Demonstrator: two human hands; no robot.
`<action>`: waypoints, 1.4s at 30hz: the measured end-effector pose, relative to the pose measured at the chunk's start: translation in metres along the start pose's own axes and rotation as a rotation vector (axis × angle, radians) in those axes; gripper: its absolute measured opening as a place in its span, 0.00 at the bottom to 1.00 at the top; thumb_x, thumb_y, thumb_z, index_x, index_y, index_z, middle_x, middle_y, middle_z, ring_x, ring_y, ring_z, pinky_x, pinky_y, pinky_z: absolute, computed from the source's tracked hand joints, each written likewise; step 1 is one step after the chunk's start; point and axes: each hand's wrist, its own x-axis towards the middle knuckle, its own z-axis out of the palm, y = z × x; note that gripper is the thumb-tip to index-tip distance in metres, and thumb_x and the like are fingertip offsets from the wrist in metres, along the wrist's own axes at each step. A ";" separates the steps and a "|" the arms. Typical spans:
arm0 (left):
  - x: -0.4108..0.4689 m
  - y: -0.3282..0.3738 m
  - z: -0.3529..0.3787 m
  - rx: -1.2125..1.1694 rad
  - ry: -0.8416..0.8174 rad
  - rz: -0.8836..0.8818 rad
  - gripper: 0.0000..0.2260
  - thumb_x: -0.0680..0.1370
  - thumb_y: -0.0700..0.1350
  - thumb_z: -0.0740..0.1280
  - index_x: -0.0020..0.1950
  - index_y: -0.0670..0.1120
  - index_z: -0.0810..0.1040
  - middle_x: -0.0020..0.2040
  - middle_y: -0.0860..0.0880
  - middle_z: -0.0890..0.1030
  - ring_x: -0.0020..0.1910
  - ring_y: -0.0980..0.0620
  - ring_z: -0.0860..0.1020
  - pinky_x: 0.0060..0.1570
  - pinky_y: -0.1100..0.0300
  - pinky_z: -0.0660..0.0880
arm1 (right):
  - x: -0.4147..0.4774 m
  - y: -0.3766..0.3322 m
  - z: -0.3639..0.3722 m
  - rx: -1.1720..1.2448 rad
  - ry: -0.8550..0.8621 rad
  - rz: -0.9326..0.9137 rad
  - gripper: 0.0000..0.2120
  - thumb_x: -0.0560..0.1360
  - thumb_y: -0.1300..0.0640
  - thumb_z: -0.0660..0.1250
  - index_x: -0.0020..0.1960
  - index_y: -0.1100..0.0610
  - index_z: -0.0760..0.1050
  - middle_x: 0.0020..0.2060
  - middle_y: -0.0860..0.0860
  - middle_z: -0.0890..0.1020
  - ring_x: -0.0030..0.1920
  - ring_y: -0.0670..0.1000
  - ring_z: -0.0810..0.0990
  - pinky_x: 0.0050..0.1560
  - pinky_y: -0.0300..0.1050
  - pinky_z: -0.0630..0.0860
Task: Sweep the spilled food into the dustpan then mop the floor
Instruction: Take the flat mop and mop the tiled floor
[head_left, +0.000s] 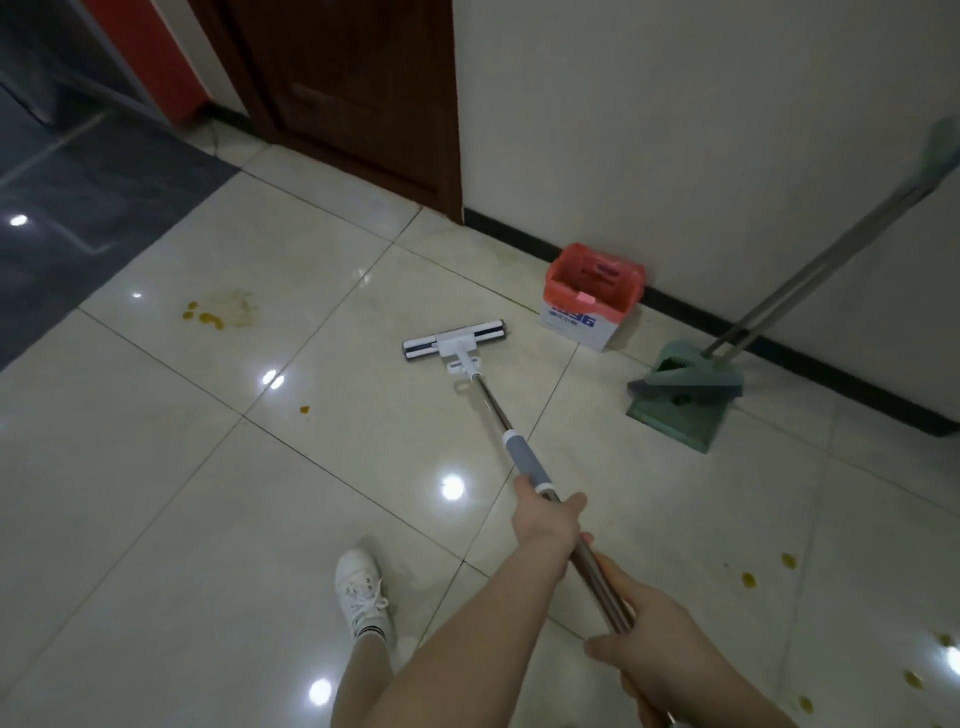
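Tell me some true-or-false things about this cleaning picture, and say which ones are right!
1. The left hand and right hand both grip the mop handle. True.
2. The mop head is on top of the yellow stains. False: the mop head lies apart from the yellow stains.
3. The dustpan stands near the wall. True.
4. The box holds a blue bag. False: the box holds a red bag.
5. The shoe is white. True.
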 end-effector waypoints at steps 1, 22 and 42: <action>0.014 0.015 -0.008 0.000 -0.009 -0.003 0.29 0.74 0.39 0.70 0.71 0.51 0.61 0.57 0.39 0.75 0.32 0.47 0.76 0.25 0.60 0.78 | 0.016 -0.016 0.000 -0.024 -0.001 0.012 0.43 0.68 0.61 0.69 0.73 0.31 0.56 0.42 0.49 0.81 0.28 0.45 0.77 0.31 0.35 0.74; 0.299 0.308 -0.208 -0.011 0.041 0.168 0.18 0.78 0.38 0.63 0.67 0.48 0.66 0.59 0.40 0.78 0.28 0.51 0.78 0.18 0.66 0.72 | 0.317 -0.355 0.043 0.118 -0.052 0.010 0.35 0.74 0.70 0.59 0.71 0.38 0.62 0.25 0.57 0.72 0.19 0.52 0.69 0.23 0.41 0.73; -0.004 -0.037 -0.162 -0.354 0.254 0.006 0.20 0.77 0.38 0.64 0.66 0.53 0.63 0.54 0.35 0.79 0.31 0.46 0.80 0.31 0.57 0.78 | 0.012 -0.085 0.091 -0.254 -0.361 -0.168 0.45 0.65 0.59 0.67 0.74 0.29 0.53 0.39 0.52 0.80 0.29 0.47 0.77 0.34 0.39 0.75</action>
